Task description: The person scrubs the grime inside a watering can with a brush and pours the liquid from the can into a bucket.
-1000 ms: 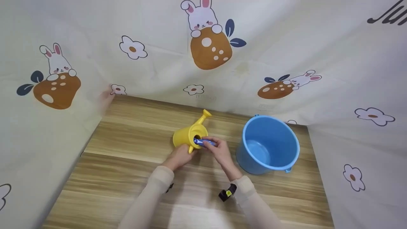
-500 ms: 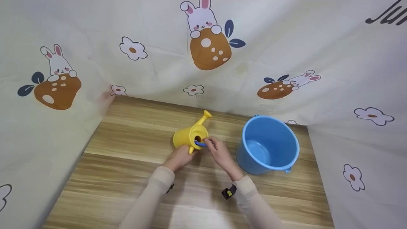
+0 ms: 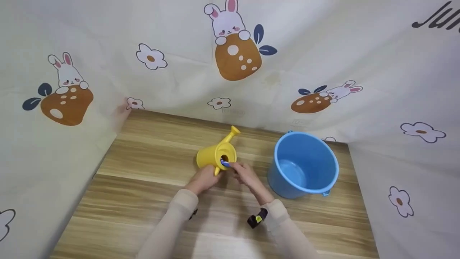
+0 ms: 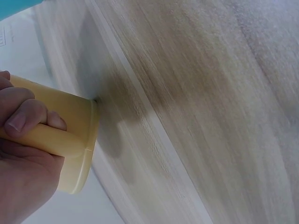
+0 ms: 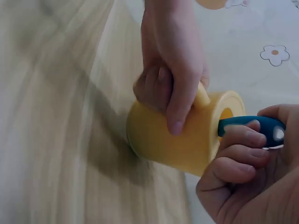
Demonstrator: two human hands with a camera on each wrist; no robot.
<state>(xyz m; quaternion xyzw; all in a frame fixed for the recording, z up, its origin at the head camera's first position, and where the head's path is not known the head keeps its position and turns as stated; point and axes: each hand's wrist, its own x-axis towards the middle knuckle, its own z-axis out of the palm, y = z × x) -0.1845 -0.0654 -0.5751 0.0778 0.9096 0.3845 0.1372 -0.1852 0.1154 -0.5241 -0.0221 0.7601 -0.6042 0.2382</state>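
A yellow toy watering can (image 3: 207, 157) is tilted over the wood-patterned surface, its spout (image 3: 229, 136) pointing to the far right. My left hand (image 3: 204, 178) grips the can's handle, fingers wrapped round it in the left wrist view (image 4: 28, 116). With curled fingers my right hand (image 3: 248, 176) holds a slim blue tool (image 3: 225, 164) at the can's round top opening. In the right wrist view its blue handle (image 5: 240, 125) with a white spot shows between thumb and fingers. The tool's far end is hidden inside the can, so its exact kind cannot be told.
A large blue bucket (image 3: 278, 185) stands upright to the right of my right hand. Pale cloth (image 3: 172, 82) printed with rabbits and flowers walls the surface at the back and both sides. The wood-patterned surface (image 3: 143, 144) extends around the can.
My right hand has turned and shifted its fingers, and less of the blue tool shows at the opening than a second ago. The left hand and the can have hardly moved.
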